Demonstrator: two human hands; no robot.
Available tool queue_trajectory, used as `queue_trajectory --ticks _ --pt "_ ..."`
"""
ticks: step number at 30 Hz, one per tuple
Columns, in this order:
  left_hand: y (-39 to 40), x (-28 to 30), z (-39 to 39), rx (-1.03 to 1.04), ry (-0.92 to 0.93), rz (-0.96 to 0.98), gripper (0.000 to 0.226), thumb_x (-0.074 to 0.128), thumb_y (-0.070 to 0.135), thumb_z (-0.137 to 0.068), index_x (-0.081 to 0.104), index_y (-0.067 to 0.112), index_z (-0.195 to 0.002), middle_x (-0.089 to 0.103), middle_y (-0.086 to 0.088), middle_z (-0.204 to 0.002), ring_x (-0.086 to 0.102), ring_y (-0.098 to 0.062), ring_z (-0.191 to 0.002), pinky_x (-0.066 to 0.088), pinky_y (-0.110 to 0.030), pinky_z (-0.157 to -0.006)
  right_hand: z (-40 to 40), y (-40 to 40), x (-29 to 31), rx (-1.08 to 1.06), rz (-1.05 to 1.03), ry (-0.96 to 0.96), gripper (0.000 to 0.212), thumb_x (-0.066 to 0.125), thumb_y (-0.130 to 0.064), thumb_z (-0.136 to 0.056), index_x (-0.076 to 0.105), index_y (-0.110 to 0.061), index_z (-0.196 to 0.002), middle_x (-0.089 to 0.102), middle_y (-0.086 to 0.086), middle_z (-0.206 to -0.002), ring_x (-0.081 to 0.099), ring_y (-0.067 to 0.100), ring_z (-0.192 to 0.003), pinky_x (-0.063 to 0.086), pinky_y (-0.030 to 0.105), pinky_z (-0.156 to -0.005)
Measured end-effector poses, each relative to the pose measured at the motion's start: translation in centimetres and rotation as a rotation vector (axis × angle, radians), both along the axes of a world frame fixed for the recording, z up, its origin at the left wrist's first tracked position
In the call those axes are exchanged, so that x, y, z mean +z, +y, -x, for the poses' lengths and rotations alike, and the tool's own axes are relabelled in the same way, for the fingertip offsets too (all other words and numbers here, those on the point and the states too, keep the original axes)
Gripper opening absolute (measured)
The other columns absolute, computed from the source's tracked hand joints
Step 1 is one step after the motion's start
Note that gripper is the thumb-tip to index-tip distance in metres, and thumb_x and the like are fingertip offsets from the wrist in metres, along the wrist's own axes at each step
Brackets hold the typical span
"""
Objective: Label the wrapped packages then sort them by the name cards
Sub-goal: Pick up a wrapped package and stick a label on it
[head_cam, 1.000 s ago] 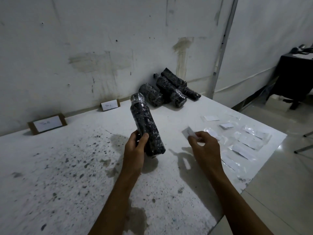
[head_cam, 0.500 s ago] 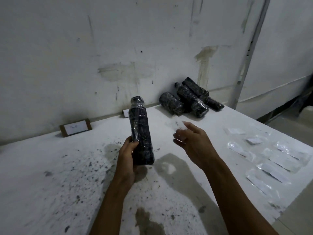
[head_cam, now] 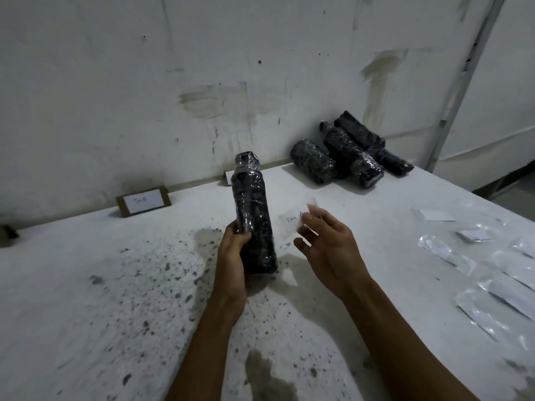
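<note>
My left hand [head_cam: 231,256] grips a black bottle-shaped package [head_cam: 253,209] wrapped in clear film, held upright above the white table [head_cam: 115,285]. Just right of it, my right hand [head_cam: 327,250] pinches a small clear label [head_cam: 295,221] with handwriting on it, close to the package's side but apart from it. Several more wrapped black packages [head_cam: 347,157] lie piled against the wall at the back. A name card [head_cam: 143,201] in a brown holder stands at the wall to the left; a second card [head_cam: 228,177] is mostly hidden behind the held package.
Several loose labels in clear sleeves [head_cam: 474,267] lie spread over the table's right side. The table's right edge drops to the floor. Dark speckles and a stain [head_cam: 269,377] mark the table near me. Another brown holder [head_cam: 7,234] peeks in at the far left.
My right hand picked a label off the table's right side and brought it left and up beside the package. The view swung left. The package stayed upright in my left hand.
</note>
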State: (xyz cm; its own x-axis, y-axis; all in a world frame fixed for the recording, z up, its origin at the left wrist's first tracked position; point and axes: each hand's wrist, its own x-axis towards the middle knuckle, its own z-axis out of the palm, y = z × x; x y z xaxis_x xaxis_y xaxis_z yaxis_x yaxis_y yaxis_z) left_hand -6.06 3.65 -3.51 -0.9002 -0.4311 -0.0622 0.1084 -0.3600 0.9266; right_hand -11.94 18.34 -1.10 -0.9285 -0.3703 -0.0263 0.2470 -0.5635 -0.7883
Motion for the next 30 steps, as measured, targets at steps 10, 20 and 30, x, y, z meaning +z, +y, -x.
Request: queue_trajectory --ticks 10,20,30 --pt "0.3 0.1 -0.2 0.006 0.035 0.144 0.034 0.048 0.027 -0.086 0.066 0.034 -0.113 0.073 -0.008 -0.103 0.067 -0.032 -0.094 0.057 -0.059 -0.078 -1.1 -1.7 -0.5 -0.009 -0.067 0.088 0.014 0.071 -0.024 -0.082 0.075 -0.013 -0.089 0.07 0.004 -0.089 0.059 0.015 -0.076 0.046 0.03 -0.071" --pt "1.0 0.8 -1.0 -0.043 0.082 0.14 0.065 0.019 0.075 -0.093 0.07 0.043 -0.115 0.075 -0.009 -0.109 0.07 -0.031 -0.091 0.057 -0.056 -0.077 -1.4 -1.8 -0.8 0.023 -0.27 0.215 0.013 0.071 -0.028 -0.087 0.077 -0.016 -0.085 0.064 0.003 -0.084 0.051 0.015 -0.076 0.042 0.033 -0.072" --pt "1.2 0.7 -0.6 0.011 0.106 0.266 0.066 0.046 0.072 -0.092 0.059 0.02 -0.129 0.074 -0.008 -0.1 0.073 -0.028 -0.083 0.061 -0.042 -0.066 -2.0 -2.0 -0.9 0.008 -0.316 0.244 0.026 0.065 -0.02 -0.097 0.068 0.006 -0.095 0.063 -0.005 -0.074 0.047 0.009 -0.067 0.041 0.03 -0.07"
